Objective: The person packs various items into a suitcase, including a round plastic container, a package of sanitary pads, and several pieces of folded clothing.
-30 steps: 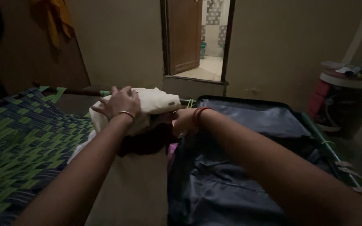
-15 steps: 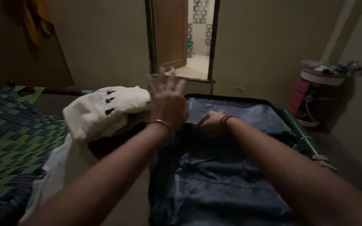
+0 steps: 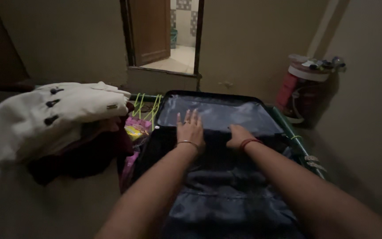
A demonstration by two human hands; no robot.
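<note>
Lying open ahead of the person, the dark suitcase (image 3: 217, 177) runs its long axis straight away from the camera, its far end pointing toward the doorway (image 3: 164, 35) and its raised lid (image 3: 219, 113) propped at that end, shiny blue-grey lining facing back. The left hand (image 3: 190, 129) rests palm down on the lining near the hinge line, fingers (image 3: 194, 117) spread and flat, gripping nothing; a thin metal bangle (image 3: 188, 142) circles the wrist. The right hand (image 3: 238, 135) sits just beside it to the right, also pressed on the lining, fingers curled loosely under, though in the dim light I cannot tell whether they pinch any fabric; a red thread band (image 3: 249, 142) marks that wrist. Left of the suitcase, a cream coat (image 3: 54, 115) with dark buttons lies folded on top of dark red clothing (image 3: 76, 159). Between that pile and the case are green hangers (image 3: 149, 106) and a pink-and-yellow packet (image 3: 134, 129). A red and white container (image 3: 299, 88) stands by the far right wall.
</note>
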